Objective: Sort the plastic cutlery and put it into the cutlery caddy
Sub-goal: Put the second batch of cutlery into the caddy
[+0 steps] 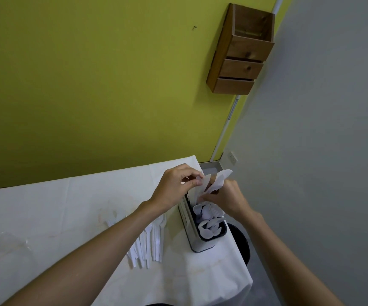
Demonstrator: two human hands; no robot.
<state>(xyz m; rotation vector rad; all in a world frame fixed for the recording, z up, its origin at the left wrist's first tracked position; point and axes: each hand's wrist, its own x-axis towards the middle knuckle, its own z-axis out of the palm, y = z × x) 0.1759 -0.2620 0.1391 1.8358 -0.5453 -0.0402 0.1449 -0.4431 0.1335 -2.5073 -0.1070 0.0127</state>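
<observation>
Left hand [176,184]: fingers pinch white cutlery [206,183] above the caddy [188,226].
Right hand [229,196]: fingers grip more pieces [221,178].
Risk: packed spoons [208,219] may snag them, causing spills onto the bench [68,206].

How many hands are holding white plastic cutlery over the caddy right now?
2. The left hand pinches white cutlery above the far end of the caddy; the right hand grips more pieces just right of it. No other hands show.
</observation>
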